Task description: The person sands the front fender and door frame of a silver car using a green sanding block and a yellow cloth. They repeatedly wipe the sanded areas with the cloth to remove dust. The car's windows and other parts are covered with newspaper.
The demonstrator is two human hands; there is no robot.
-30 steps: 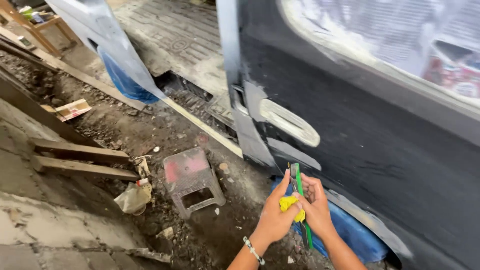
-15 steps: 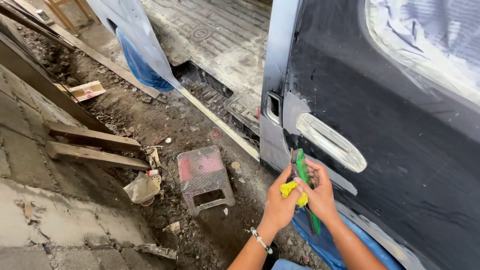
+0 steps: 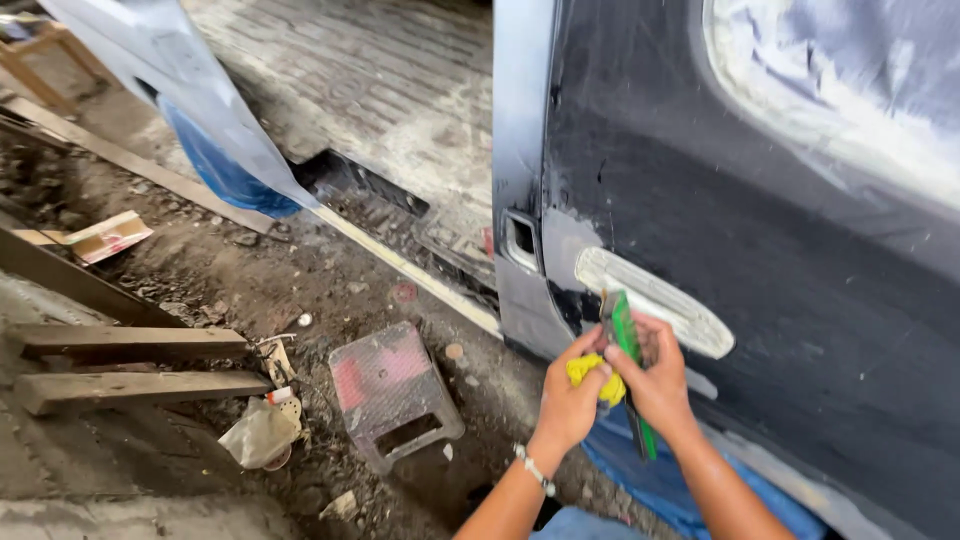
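Both hands meet low against the dark, dusty car door (image 3: 760,300), just under its masked handle. The left hand (image 3: 572,400) is clenched on a soft yellow rag (image 3: 588,371); the right hand (image 3: 655,385) grips a thin green flat tool (image 3: 628,350), light and stiff-looking, best held mid-length. A small pink plastic stool (image 3: 392,390) and wooden planks (image 3: 130,362) crowd the dirt floor to the left.

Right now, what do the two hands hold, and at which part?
The right hand grips a flat green tool around its middle. The left hand pinches a yellow wad against it, beside the dark car door.
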